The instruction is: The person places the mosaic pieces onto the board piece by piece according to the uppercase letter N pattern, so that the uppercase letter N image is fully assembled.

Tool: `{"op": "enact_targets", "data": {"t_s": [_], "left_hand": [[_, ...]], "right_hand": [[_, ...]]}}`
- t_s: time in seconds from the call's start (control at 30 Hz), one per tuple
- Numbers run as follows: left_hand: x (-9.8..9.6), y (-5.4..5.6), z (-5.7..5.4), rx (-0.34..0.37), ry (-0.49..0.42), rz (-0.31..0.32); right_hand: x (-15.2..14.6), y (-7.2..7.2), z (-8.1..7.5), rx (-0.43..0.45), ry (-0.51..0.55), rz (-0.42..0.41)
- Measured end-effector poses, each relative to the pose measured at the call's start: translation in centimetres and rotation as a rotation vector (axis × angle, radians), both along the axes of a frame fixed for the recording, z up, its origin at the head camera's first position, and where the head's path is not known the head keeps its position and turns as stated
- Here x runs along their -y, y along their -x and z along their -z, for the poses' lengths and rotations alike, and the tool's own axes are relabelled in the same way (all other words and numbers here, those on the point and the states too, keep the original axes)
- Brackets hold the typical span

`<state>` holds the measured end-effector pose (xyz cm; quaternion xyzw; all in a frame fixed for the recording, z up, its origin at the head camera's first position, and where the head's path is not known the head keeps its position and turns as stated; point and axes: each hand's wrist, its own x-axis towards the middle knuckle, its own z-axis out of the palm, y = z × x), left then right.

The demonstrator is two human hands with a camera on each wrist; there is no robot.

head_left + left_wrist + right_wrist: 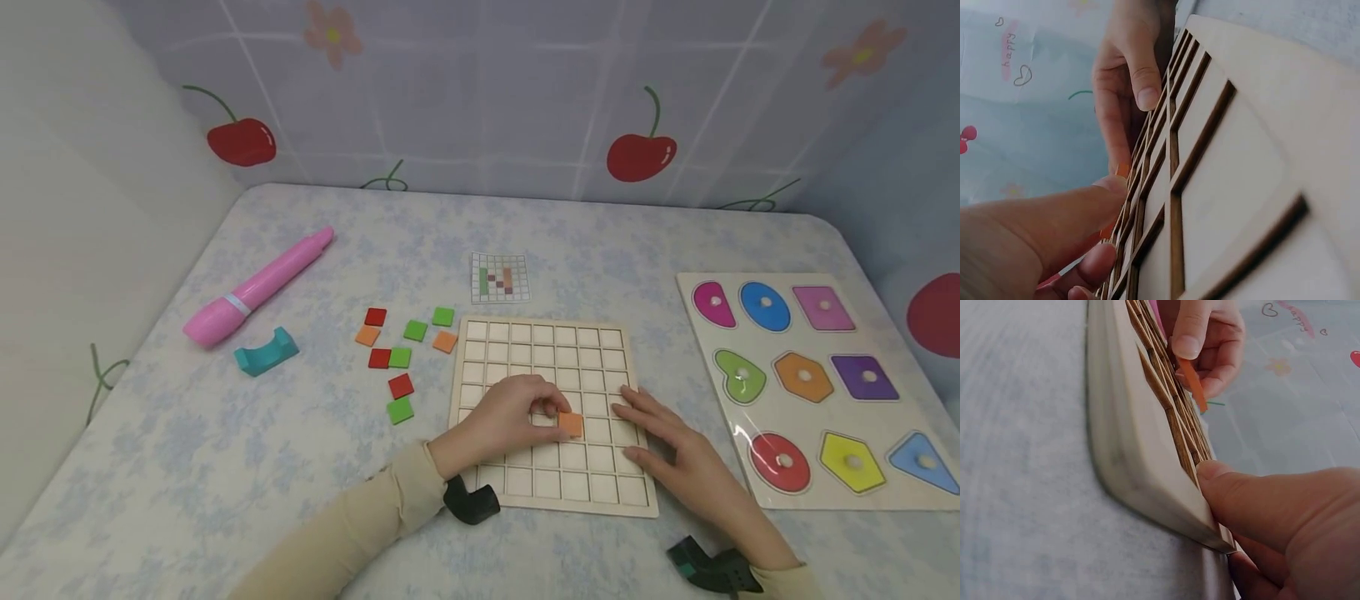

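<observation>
My left hand (517, 412) pinches an orange square tile (571, 424) between thumb and fingers, over the middle of a wooden grid board (555, 509). Seen from the right wrist, the tile (1193, 384) is tilted, with one edge close to the grid's slats. My right hand (686, 458) rests along the board's right edge, fingers extended and spread. Its thumb (1229, 487) lies on the frame in the right wrist view. Left of the board lie loose tiles: several green (401, 409), several red (401, 386) and two orange (445, 342).
Behind the board lies a small printed pattern card (500, 278). A shape puzzle board (772, 417) with knobbed pieces is at the right. Far left are a pink microphone-shaped wand (258, 287) and a teal curved block (266, 352).
</observation>
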<state>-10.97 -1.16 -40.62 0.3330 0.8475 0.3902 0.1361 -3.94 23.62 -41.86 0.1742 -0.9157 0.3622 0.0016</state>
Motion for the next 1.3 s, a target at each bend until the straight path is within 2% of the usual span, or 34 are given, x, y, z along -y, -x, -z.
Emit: {"op": "enact_targets", "data": {"t_s": [0.2, 0.43, 0.7, 0.83, 0.9, 0.97, 1.1, 1.2, 1.3], "left_hand": [[-0.4, -0.2, 0.2, -0.064, 0.054, -0.001], [-0.5, -0.4, 0.0, -0.092, 0.076, -0.020], [-0.6, -0.6, -0.2, -0.082, 0.090, -0.024], [-0.5, -0.6, -0.1, -0.074, 0.074, -0.022], [-0.2, -0.5, -0.3, -0.048, 0.051, -0.019], [0.4, -0.4, -0.7, -0.021, 0.027, -0.022], [2.6, 0.1, -2.1, -0.003, -0.016, -0.081], [5.4, 0.5, -2.9, -0.032, -0.067, -0.144], [8.6, 0.9, -3.1, -0.055, -0.110, -0.215]], "right_hand": [[0.0, -0.1, -0.1, 0.028, -0.004, 0.007], [0.0, 0.1, -0.2, 0.044, -0.030, 0.012], [-0.1, 0.2, -0.1, 0.024, -0.013, -0.001], [-0.1, 0.1, -0.1, 0.016, -0.009, -0.003], [-0.1, 0.1, -0.1, 0.017, -0.009, -0.001], [0.0, 0.0, -0.1, 0.020, -0.008, 0.003], [-0.1, 0.0, 0.0, 0.026, -0.003, 0.004], [-0.1, 0.0, 0.1, 0.014, -0.003, -0.002], [-0.1, 0.0, 0.0, 0.004, -0.005, -0.007]]}}
